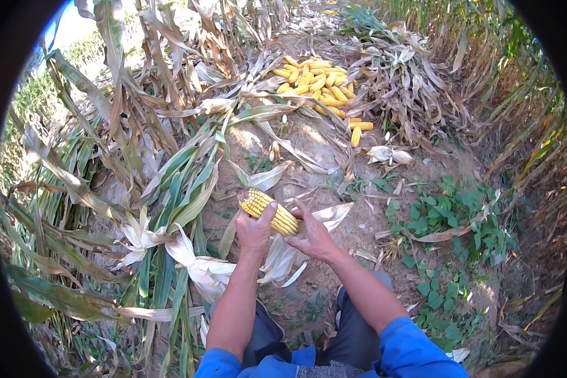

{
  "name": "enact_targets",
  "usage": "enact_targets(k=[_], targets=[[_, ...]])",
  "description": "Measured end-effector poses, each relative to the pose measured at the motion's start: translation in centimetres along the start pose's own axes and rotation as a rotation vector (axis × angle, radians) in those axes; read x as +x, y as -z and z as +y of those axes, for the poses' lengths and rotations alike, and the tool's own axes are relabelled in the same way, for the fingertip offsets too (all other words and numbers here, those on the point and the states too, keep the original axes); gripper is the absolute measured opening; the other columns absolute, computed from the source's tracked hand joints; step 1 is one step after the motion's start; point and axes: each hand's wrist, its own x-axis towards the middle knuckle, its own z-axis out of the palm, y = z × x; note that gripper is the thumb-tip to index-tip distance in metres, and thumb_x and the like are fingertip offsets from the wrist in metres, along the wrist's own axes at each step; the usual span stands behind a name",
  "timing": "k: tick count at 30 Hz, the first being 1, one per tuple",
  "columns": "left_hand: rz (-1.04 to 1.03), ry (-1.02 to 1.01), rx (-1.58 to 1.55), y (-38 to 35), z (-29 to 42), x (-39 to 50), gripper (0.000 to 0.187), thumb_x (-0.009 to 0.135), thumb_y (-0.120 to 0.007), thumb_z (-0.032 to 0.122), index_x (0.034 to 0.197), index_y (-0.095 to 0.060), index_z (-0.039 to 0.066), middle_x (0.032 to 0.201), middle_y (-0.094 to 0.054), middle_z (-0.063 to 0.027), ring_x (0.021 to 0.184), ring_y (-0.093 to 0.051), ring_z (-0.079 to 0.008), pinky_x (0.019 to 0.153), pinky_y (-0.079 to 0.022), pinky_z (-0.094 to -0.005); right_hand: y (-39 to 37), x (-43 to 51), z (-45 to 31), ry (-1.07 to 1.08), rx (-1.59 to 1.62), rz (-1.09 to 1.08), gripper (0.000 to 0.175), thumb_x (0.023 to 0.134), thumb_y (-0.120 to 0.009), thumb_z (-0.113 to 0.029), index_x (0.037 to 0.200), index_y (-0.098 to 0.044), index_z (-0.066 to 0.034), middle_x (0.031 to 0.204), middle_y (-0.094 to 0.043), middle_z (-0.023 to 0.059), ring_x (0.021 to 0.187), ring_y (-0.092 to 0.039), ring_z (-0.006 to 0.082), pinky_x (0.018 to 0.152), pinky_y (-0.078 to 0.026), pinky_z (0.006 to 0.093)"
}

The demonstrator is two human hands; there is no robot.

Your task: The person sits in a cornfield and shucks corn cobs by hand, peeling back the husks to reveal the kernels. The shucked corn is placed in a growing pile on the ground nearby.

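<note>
A yellow ear of corn (269,212) is held out in front of me, its kernels bare and its dark tip pointing up and left. My left hand (255,229) grips its middle, thumb laid across the kernels. At the stalk end, my right hand (312,234) holds the base, where pale dry husk leaves (283,257) hang down and spread to the right. The right palm and the exact join of husk and ear are hidden.
A pile of husked corn ears (316,80) lies on the soil ahead, beside a heap of dry stalks and leaves (401,80). Cut corn stalks (184,175) lie at left, with discarded husks (203,269). Green weeds (449,217) grow at right, near standing corn (515,94).
</note>
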Motion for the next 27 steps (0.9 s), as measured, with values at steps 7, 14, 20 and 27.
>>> enact_targets(k=[7, 14, 20, 27], targets=[[0.007, 0.243, -0.405, 0.4, 0.5, 0.2, 0.03, 0.091, -0.069, 0.022, 0.112, -0.059, 0.002, 0.097, -0.067, -0.007, 0.081, -0.07, -0.0184, 0.068, -0.06, -0.0332, 0.2, 0.5, -1.0, -0.115, -0.225, -0.078, 0.097, 0.069, -0.083, -0.03, 0.151, -0.034, -0.0152, 0.114, -0.068, 0.0193, 0.101, -0.067, 0.0407, 0.09, -0.052, 0.0468], [0.094, 0.207, -0.525, 1.4, -0.5, 2.0, 0.027, 0.096, -0.062, 0.029, 0.113, -0.054, 0.008, 0.096, -0.065, -0.0067, 0.086, -0.066, -0.0196, 0.079, -0.056, -0.0388, -1.5, -0.1, -0.8, -0.195, -0.172, -0.03, 0.065, 0.074, -0.076, -0.017, 0.134, -0.048, -0.0168, 0.1, -0.072, 0.0171, 0.094, -0.069, 0.0398, 0.083, -0.055, 0.0477], [0.115, 0.309, -0.845, 4.7, -1.3, 4.0, 0.042, 0.108, -0.036, 0.037, 0.092, -0.057, 0.004, 0.091, -0.067, -0.0162, 0.092, -0.065, -0.0317, 0.09, -0.053, -0.0494, -1.6, -0.9, -0.8, -0.141, -0.147, -0.104, 0.057, 0.075, -0.076, -0.013, 0.128, -0.054, -0.0092, 0.106, -0.07, 0.021, 0.1, -0.069, 0.0387, 0.086, -0.055, 0.0445], [-0.042, 0.351, -1.104, 6.9, -1.2, 4.6, 0.039, 0.106, -0.042, 0.035, 0.085, -0.058, 0.006, 0.087, -0.067, -0.0132, 0.096, -0.063, -0.0345, 0.09, -0.052, -0.05, -2.0, -0.8, 0.7, -0.178, 0.23, -0.302, 0.06, 0.069, -0.076, -0.003, 0.125, -0.055, -0.0027, 0.108, -0.069, 0.0104, 0.1, -0.065, 0.0184, 0.089, -0.051, 0.0332]])
